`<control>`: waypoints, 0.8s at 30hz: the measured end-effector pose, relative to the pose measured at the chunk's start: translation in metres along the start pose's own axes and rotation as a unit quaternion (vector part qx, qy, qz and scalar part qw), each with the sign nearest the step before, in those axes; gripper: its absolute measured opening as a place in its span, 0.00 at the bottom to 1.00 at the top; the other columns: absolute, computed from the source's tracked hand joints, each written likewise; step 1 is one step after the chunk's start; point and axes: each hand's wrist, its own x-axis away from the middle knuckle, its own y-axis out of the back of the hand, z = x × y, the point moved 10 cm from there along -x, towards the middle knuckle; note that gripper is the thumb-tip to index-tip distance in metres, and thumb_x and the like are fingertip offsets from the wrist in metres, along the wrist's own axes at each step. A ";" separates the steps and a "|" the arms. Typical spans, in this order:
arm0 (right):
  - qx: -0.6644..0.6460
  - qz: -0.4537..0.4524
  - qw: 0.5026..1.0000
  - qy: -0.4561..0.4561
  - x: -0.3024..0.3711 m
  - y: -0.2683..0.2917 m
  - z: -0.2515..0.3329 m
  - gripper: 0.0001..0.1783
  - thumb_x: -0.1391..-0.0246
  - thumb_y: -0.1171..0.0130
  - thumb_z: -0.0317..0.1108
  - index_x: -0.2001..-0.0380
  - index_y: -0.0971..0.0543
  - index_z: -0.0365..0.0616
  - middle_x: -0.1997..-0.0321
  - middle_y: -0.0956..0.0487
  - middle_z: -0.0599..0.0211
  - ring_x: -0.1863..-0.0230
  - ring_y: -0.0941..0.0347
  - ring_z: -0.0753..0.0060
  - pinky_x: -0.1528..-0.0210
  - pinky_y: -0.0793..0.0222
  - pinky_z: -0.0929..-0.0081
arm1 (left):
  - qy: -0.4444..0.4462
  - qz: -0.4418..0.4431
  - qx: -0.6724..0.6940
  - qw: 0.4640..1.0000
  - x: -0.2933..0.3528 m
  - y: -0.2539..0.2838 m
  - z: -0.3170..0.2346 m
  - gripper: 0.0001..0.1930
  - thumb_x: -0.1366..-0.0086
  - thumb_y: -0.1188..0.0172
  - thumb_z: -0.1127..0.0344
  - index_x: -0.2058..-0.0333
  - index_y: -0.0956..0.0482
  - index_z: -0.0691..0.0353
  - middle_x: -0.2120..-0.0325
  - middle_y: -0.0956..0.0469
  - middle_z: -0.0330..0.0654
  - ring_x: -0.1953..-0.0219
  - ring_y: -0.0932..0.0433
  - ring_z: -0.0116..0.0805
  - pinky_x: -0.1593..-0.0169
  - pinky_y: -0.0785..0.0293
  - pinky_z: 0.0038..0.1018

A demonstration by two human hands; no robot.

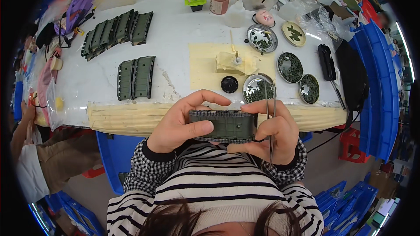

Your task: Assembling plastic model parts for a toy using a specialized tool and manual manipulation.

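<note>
My left hand (174,124) is closed on a dark green, rectangular casing (226,126) with black ridged edges, its thumb lying across the front face. At the casing's other end, the fingers of my right hand (283,131) grip its edge. The same right hand also holds metal tweezers (271,137), lying lengthwise across its fingers with the tips away from me. Just beyond the hands stands a round metal dish (272,80) of small green pieces. Beside that dish is a small black round lid (229,85).
Two similar green casings (143,76) lie to the left, with a row of several more (114,30) behind them. More dishes of green pieces (290,67) stand at right. A tape-wrapped block (229,63) sits mid-table. The near edge has a padded yellowish strip (118,118).
</note>
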 end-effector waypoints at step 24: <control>0.083 -0.028 0.994 0.063 0.004 -0.014 -0.006 0.29 0.68 0.22 0.38 0.73 0.36 0.47 0.53 0.24 0.47 0.52 0.26 0.51 0.52 0.28 0.61 | -0.070 -0.154 0.218 0.961 -0.003 0.006 0.011 0.21 0.28 0.55 0.61 0.41 0.41 0.61 0.51 0.28 0.48 0.45 0.27 0.41 0.46 0.25 0.40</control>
